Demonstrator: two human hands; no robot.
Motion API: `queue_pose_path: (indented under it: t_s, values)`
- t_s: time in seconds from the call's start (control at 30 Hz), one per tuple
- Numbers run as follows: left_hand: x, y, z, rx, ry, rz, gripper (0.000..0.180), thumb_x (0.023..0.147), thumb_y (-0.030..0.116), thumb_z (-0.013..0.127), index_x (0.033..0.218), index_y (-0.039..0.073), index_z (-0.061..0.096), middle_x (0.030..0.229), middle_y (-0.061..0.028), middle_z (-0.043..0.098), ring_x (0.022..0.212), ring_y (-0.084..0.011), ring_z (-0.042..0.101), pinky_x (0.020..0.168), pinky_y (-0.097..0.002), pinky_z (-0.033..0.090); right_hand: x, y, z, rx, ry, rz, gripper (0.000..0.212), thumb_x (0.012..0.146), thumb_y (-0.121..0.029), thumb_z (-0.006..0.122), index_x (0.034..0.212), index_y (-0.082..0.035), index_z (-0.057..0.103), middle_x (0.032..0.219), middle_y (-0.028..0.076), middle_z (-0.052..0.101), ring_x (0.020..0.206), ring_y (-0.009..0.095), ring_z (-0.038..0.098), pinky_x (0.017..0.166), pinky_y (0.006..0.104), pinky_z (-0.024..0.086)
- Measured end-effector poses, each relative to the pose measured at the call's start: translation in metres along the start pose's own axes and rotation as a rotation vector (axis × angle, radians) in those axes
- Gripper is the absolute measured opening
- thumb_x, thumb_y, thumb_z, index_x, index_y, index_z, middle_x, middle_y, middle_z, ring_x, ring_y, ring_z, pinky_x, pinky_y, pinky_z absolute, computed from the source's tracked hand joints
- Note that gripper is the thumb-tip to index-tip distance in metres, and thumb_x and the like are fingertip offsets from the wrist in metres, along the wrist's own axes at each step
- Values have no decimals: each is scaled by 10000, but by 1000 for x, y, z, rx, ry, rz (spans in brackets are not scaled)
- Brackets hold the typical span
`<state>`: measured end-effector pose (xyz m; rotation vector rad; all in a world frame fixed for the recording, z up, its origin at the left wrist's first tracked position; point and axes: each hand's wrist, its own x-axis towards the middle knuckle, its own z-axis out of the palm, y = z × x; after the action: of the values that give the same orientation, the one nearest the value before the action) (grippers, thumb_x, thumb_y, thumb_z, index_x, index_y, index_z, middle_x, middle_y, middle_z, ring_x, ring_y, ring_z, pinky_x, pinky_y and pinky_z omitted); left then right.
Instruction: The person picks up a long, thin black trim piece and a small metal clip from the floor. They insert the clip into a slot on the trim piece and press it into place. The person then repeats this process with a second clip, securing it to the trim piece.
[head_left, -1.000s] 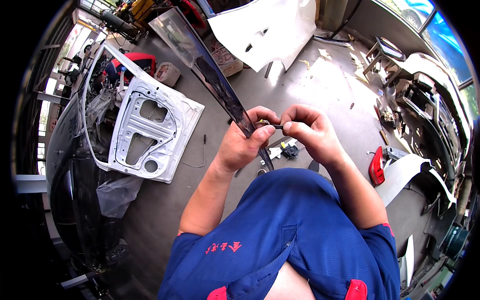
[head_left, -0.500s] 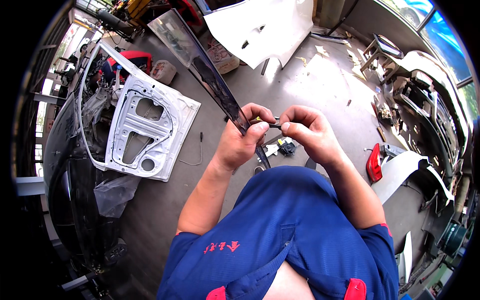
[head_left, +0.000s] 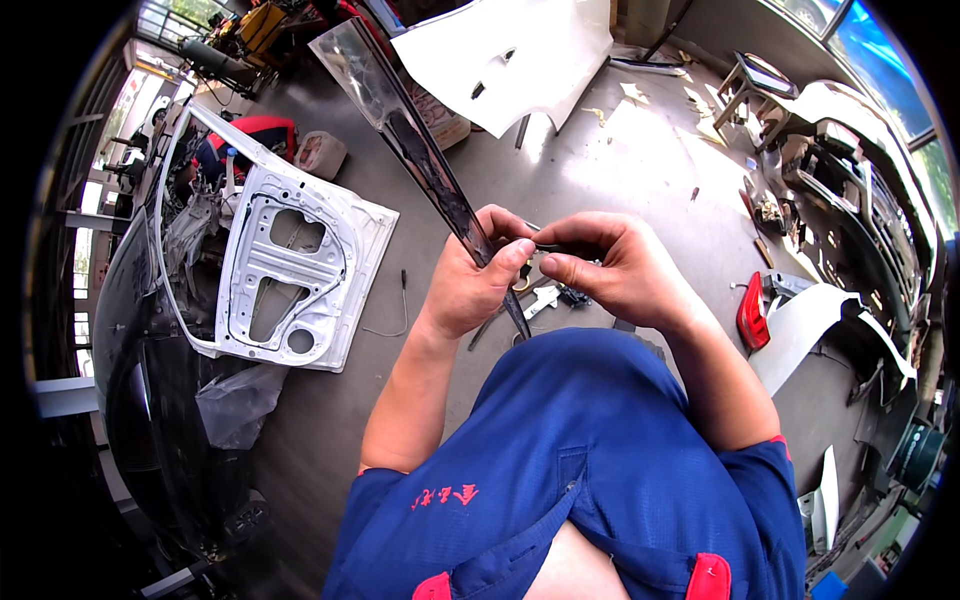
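Note:
My left hand [head_left: 468, 278] is closed round a long, glossy dark trim strip [head_left: 432, 155]. The strip slants up and to the left, and clear film covers its wider far end. Close beside it, my right hand [head_left: 620, 265] has its fingers curled in a pinch. A thin dark piece [head_left: 572, 248] shows between the right thumb and forefinger, its kind too small to tell. Both sets of fingertips nearly meet at the strip's right side. Below the hands, a small white and black part [head_left: 545, 299] lies on the floor, partly hidden.
A white car door shell [head_left: 325, 262] stands at the left by a dark car body. Behind is a large white body panel [head_left: 515, 55]. On the right are a red tail lamp [head_left: 752, 312], a white fender [head_left: 808, 325], a stool [head_left: 738, 90] and stacked bumpers.
My right hand has come a little left, closer to the left hand, and its fingers are more curled over the thin dark piece. The left hand keeps its grip on the strip.

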<state>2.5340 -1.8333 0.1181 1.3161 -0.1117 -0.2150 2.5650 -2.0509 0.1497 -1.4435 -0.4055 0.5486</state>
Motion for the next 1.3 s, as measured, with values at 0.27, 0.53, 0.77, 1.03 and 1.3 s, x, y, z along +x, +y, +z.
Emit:
queue_pose_path:
  t_s: [0.27,0.53,0.77,1.03,1.3]
  values:
    - [3,-9,-1,14,-54,75,142,968,62,686,1081,56,600,1094,5,592,753,-19,504,667,-194,423,-10,-3,-9,-109,127,-20,178,960,-46,687,1115,39,714,985,70,739,906,101,671,821,290,563]
    - [4,6,-7,78,-81,43,339,918,80,739,1230,-27,660,1173,-39,618,808,-28,538,761,-229,464,-15,-24,-20,-445,95,-27,125,931,-71,741,1033,-3,712,905,21,697,850,99,623,781,280,522]
    - [14,5,12,202,-186,49,130,907,80,772,984,-3,706,1150,-58,626,1049,-95,574,827,-270,489,-10,-30,-20,-473,64,-62,153,868,-64,741,992,16,698,797,114,706,720,178,666,698,342,549]
    - [13,0,12,271,-280,83,99,938,113,721,929,28,671,1109,-61,604,977,-141,577,855,-306,491,-15,-37,-26,-408,-73,78,98,895,-51,715,929,19,655,774,41,640,752,86,585,712,288,512]
    - [11,4,5,404,-234,149,270,919,154,664,1126,-14,707,1251,-60,563,688,-9,438,694,-213,416,-17,-33,-36,-246,-122,244,100,938,-66,712,982,7,659,845,-6,663,788,56,591,714,250,502]
